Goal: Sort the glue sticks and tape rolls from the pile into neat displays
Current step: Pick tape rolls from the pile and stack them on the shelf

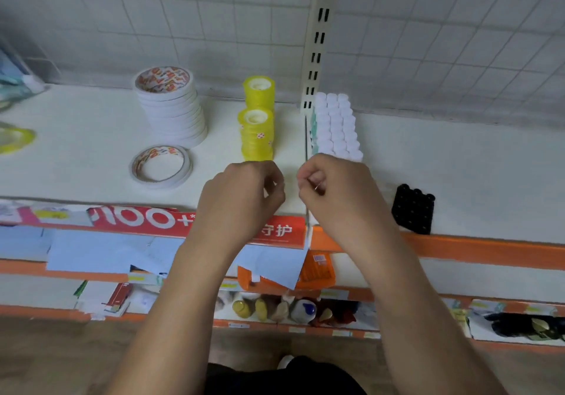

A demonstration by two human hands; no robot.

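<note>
My left hand [244, 190] and my right hand [336, 186] are close together over the front of the white shelf [91, 162]. Both have curled fingers and pinch something thin and clear, too small to identify. Behind them, two stacks of yellow tape rolls [256, 135] stand one behind the other. A tall stack of white double-sided tape rolls [171, 110] stands to the left, with a short stack of the same rolls [160, 167] in front of it. White-capped glue sticks [336, 125] stand in neat rows right of a clear divider [305, 138].
A black block of capped items [412, 208] sits near the shelf's front edge at right. More yellow tape [15, 139] lies at far left. A slotted upright [318, 43] rises against the tiled wall. Lower shelves hold papers and an orange packet [315, 269].
</note>
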